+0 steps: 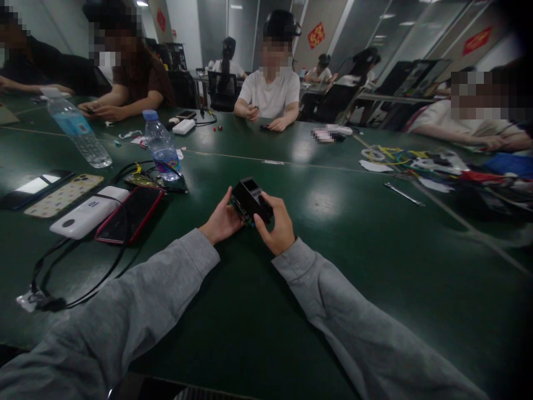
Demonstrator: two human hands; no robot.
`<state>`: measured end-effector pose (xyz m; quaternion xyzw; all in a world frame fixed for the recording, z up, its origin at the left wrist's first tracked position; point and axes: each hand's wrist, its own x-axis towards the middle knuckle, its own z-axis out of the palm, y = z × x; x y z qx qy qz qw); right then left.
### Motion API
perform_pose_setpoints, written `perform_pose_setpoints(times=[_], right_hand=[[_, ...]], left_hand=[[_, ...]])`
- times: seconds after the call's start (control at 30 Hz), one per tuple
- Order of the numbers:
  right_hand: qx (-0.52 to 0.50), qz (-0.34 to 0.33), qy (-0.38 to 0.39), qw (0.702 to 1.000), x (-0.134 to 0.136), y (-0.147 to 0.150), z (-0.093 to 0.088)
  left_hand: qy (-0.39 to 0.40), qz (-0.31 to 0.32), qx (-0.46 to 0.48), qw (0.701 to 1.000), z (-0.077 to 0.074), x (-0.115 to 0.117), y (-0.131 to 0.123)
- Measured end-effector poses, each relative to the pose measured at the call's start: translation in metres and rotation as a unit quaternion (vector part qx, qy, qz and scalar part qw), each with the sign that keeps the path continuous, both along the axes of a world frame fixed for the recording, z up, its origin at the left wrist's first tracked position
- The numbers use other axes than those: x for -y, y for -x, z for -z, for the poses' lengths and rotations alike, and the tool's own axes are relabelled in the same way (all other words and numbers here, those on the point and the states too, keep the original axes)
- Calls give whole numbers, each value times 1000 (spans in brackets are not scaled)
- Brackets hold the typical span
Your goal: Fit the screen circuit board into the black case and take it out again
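Note:
Between my two hands is a black box-shaped electronic device [250, 201] with a small screen and a row of buttons on its upper face. Green terminals or circuit parts show along its lower left edge. My left hand [225, 218] grips it from the left side, fingers partly hidden beneath it. On the right, my right hand [278, 225] closes on its near right end with thumb and fingers. The device is tilted and held just above the green table [250, 311]; I cannot tell if it touches the surface.
To the left lie a red-edged phone [130, 215], a white power bank [89, 213] with a black cable, and a patterned phone case [64, 195]. Two water bottles [162, 145] stand behind. A wrench [403, 194] and tangled cables [416, 161] lie at right. People sit across the table.

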<state>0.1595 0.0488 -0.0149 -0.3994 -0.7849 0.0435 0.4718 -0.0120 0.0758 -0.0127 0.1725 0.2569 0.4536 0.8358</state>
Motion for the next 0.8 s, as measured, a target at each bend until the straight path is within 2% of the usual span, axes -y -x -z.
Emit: perform_pose_setpoints(times=[0.3,0.5,0.7,0.8], right_hand=[[14,7,31,999,-5,1,7],[63,-43,54,996,-8,2,13],[128,-41,89,987,-7,2,17],[124,-56,101,985,-6,2,16]], left_hand=[[-24,10,-5,1000,4,-3,-1],[-5,-5,-9,1000,1,-2,-2],[-11,-21,-7,1000,-3,2,-5],[-21,-26,-17,999,-3,3,-5]])
